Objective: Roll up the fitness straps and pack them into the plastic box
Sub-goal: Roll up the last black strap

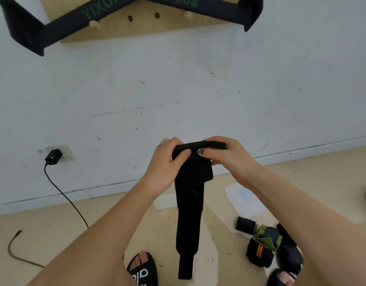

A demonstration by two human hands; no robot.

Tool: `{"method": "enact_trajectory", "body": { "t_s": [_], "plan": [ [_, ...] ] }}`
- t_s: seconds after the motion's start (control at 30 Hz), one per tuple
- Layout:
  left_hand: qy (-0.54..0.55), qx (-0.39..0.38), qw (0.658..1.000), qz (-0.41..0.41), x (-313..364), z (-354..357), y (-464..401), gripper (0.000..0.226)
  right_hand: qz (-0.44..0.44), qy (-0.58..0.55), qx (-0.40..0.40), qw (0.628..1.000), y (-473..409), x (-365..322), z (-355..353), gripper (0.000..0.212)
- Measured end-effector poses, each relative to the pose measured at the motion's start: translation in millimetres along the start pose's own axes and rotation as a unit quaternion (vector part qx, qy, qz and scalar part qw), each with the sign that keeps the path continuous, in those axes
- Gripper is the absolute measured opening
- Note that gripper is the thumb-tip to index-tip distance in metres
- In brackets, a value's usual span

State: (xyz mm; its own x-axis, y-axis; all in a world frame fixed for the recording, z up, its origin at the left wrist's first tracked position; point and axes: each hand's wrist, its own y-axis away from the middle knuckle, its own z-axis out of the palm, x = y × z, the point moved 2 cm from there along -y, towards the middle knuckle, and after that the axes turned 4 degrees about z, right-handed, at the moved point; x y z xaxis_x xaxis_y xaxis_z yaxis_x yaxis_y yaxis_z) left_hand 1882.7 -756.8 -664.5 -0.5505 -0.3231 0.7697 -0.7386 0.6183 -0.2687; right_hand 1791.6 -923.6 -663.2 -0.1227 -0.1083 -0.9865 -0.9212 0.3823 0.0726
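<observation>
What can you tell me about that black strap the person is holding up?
The strap is a wide band of black fabric, soft and matte. Its top end is partly rolled or folded between both hands: the left hand grips it from one side with the thumb on its front, and the right hand pinches the other. The rest hangs straight down, unrolled, narrowing to a thinner tab at the bottom, above the floor between the person's sandals.

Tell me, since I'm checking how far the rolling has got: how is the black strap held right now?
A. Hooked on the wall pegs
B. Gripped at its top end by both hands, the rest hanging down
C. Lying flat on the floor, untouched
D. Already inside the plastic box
B: the left hand and right hand both grip the top of the black strap, whose length hangs loose toward the floor.
</observation>
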Motion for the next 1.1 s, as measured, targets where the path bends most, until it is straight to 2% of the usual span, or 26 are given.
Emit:
{"method": "enact_trajectory", "body": {
  "t_s": [0.13, 0.27, 0.43, 0.67, 0.8, 0.9, 1.0, 1.1],
  "plan": [
    [0.119, -0.01, 0.992, -0.051, 7, -3, 4, 0.004, 0.001, 0.0, 0.03, 1.0, 0, 0, 0, 0.013],
    [0.171, -0.008, 0.982, -0.085, 10, 5, 5, 0.008, 0.012, -0.093, 0.057, 0.994, 0, 4, 14, 0.016],
    [0.193, 0.019, 0.975, -0.104, 14, 17, 7, 0.014, 0.034, -0.124, 0.089, 0.988, 6, 9, 44, 0.012],
    [0.189, 0.057, 0.979, -0.045, 18, 14, 3, 0.026, 0.033, -0.201, 0.047, 0.978, 5, 5, 40, 0.018],
    [0.174, 0.063, 0.981, -0.051, 15, 17, 2, 0.027, 0.044, -0.206, 0.051, 0.976, 6, 4, 38, 0.018],
    [0.148, 0.068, 0.986, -0.047, 13, 16, -1, 0.028, 0.048, -0.129, 0.102, 0.985, 6, 4, 38, 0.017],
    [0.126, 0.068, 0.989, -0.036, 14, 17, -2, 0.028, -0.022, 0.021, 0.14, 0.99, 9, 5, 40, 0.021],
    [0.126, 0.07, 0.989, -0.034, 17, 19, -2, 0.028, -0.07, 0.11, 0.152, 0.98, 12, 8, 43, 0.047]
  ]
}}
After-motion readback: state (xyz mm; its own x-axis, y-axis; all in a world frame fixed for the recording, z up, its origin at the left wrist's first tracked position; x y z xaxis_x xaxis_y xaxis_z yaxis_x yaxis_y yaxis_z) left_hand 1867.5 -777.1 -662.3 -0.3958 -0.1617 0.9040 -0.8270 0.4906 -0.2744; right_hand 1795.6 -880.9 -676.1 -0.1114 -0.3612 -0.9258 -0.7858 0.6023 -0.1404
